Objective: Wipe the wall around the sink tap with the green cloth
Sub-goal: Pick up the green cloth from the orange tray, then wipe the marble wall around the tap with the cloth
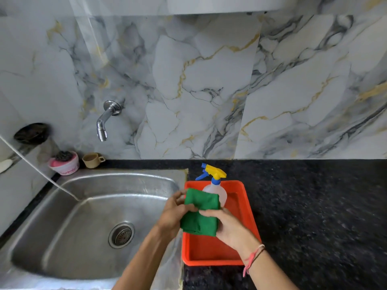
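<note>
Both hands are closed on the green cloth (200, 213), the left hand (174, 214) pinching its left edge and the right hand (227, 223) gripping its right side, holding it bunched over the orange tray (247, 210) on the tabletop (314, 206). The tap (105, 120) and the wall (146, 105) around it lie up and to the left, beyond the sink (83, 216), so the left hand is nearer. The tap's long axis runs from its wall fitting down and slightly left, spout pointing into the sink.

The marbled wall (209, 80) around the chrome wall-mounted tap (106, 118) lies bare and reachable over the open steel sink (94, 216), with only a tan plastic cup (92, 160) and pink tub (65, 163) crowding the ledge below it.
</note>
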